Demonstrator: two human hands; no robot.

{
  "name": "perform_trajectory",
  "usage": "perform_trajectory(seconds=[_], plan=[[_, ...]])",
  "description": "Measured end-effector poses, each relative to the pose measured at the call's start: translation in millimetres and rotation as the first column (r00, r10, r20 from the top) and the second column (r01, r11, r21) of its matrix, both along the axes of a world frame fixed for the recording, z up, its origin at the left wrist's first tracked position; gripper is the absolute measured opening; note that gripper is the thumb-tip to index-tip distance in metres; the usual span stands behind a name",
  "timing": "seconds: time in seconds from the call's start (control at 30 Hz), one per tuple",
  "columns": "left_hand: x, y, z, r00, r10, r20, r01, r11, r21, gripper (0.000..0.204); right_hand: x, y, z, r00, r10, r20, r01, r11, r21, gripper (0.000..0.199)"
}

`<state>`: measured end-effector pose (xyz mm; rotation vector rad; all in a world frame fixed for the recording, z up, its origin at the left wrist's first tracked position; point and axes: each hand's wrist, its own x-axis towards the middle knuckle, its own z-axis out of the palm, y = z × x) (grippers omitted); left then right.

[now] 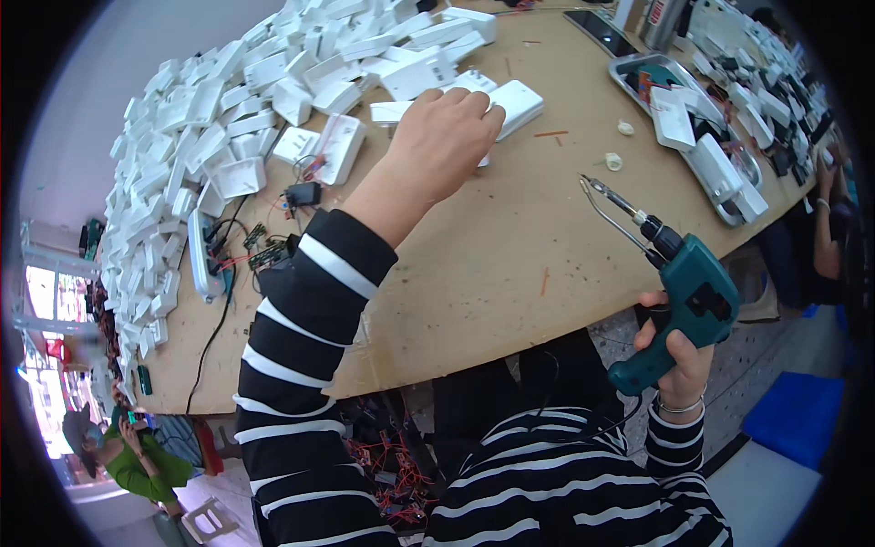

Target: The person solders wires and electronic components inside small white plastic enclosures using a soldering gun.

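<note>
Fingers of the left hand [444, 137] were curled down onto a white plastic housing [510, 103] lying on the wooden table [483, 264], just beside the heap of white housings [228, 118]. A green soldering gun [679, 296] was gripped firmly by the right hand [676, 351] at the table's near edge, its tip held above the tabletop

The tan table [474, 264] carries a heap of white plastic casings [219, 137], loose circuit boards [260, 244] and a metal tray [638, 68].
</note>
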<state>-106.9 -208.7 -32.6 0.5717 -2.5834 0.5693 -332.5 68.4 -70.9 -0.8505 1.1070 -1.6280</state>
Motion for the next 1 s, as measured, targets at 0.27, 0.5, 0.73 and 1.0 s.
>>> perform_trajectory(seconds=[0.27, 0.5, 0.73, 1.0], plan=[[-2, -3, 21, 0.934, 0.183, 0.306, -0.247, 0.951, 0.186, 0.011, -21, 16, -2, 0.998, -0.036, 0.042, 0.037, 0.999, -0.024, 0.064], [39, 73, -1, 0.882, 0.419, -0.215, -0.382, 0.904, 0.193, 0.028, -26, 22, -10, 0.997, -0.007, 0.077, 0.011, 0.999, -0.05, 0.062], [27, 152, -52, 0.693, 0.527, -0.492, -0.351, 0.843, 0.408, 0.051, -21, 26, -9, 0.995, 0.057, 0.084, -0.052, 0.997, -0.065, 0.061], [33, 153, -61, 0.705, 0.518, -0.483, -0.346, 0.847, 0.403, 0.043, -14, 30, -7, 0.998, 0.068, 0.006, -0.067, 0.991, -0.116, 0.061]])
